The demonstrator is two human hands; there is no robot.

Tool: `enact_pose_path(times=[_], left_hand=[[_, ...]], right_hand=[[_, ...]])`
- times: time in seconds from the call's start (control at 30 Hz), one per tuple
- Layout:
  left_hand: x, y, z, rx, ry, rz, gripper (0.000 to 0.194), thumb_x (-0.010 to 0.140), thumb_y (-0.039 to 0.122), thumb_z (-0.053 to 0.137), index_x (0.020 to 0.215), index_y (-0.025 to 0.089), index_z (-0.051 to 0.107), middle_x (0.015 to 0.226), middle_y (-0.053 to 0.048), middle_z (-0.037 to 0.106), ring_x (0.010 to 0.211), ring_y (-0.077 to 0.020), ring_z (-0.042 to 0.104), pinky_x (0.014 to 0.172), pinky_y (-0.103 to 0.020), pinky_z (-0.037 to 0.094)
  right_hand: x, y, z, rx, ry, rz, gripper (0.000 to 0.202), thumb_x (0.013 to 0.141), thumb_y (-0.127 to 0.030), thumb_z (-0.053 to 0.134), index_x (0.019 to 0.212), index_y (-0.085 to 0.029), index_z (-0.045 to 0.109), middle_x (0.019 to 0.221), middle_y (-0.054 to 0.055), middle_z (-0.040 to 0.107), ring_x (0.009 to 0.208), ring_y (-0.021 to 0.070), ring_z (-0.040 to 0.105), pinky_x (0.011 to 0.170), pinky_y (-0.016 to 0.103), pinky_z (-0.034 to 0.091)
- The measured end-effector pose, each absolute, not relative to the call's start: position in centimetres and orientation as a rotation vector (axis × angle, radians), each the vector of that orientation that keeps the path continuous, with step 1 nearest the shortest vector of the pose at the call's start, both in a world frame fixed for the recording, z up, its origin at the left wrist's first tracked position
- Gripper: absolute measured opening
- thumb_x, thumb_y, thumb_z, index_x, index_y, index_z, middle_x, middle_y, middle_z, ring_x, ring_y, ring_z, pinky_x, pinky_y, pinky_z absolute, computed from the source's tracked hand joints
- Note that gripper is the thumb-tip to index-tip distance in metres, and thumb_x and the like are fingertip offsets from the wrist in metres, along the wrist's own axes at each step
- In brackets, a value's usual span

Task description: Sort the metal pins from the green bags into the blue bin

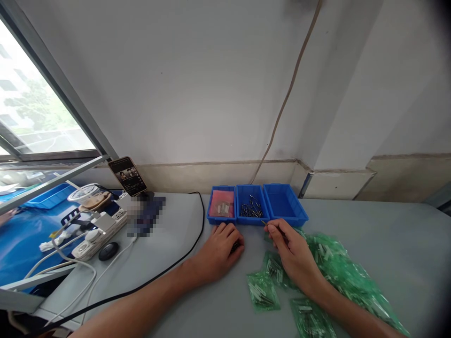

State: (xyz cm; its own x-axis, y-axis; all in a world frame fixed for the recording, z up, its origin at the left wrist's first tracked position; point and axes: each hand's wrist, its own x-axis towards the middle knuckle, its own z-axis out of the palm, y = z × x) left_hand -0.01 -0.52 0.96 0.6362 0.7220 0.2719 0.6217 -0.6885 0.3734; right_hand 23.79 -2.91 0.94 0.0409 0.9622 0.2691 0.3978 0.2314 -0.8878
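Note:
My left hand [222, 248] rests on the table in front of the blue bins, fingers curled over something dark that is mostly hidden. A small thin brass-coloured piece [263, 222] pokes out from the pinched fingertips of my right hand [289, 245], close to the front of the bins. The middle blue bin [251, 221] contains several dark, slim metal pieces [252, 208]. In the left blue bin [221, 220] lie a pink sheet [223, 196] and a small clear bag [221, 208]. Green plastic packets [262, 291] with slim metal pieces inside lie below and around my right hand.
The right blue bin [284, 202] touches the middle one. A large green bag [352, 272] spreads under my right forearm. A black cable [179, 259] crosses the table on the left, near a mouse [108, 251], a power strip [100, 237] and a propped phone [127, 176].

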Motion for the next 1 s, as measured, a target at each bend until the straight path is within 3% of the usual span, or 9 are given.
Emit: enact_pose_path(times=[0.17,0.53,1.0], left_hand=[[0.02,-0.48,0.93,2.619,1.1,0.585,0.003,0.106,0.02,0.059,0.104,0.021,0.058,0.109,-0.004,0.063,0.103,-0.0232,0.054,0.089,-0.038,0.041],[-0.03,-0.52,0.88,2.632,1.101,0.587,0.003,0.106,0.02,0.059,0.104,0.022,0.057,0.109,-0.003,0.063,0.103,-0.0223,0.054,0.089,-0.037,0.041],[0.0,-0.59,1.19,2.618,1.095,0.586,0.003,0.106,0.02,0.059,0.105,0.022,0.057,0.109,-0.003,0.063,0.103,-0.0233,0.054,0.089,-0.038,0.041]], right_hand=[[23.77,-3.07,1.19,-1.346,-1.464,0.838,0.046,0.108,-0.061,0.043,0.081,-0.025,0.055,0.066,-0.004,0.042,0.059,0.0175,0.04,0.054,0.029,0.036],[24.0,-3.01,0.92,-1.34,-1.396,0.881,0.051,0.107,-0.064,0.044,0.079,-0.025,0.058,0.063,-0.004,0.039,0.057,0.017,0.038,0.053,0.029,0.033],[23.51,-3.02,1.08,-1.28,-1.455,0.826,0.026,0.106,-0.052,0.053,0.111,-0.027,0.062,0.088,0.002,0.066,0.067,0.0192,0.059,0.064,0.031,0.052]])
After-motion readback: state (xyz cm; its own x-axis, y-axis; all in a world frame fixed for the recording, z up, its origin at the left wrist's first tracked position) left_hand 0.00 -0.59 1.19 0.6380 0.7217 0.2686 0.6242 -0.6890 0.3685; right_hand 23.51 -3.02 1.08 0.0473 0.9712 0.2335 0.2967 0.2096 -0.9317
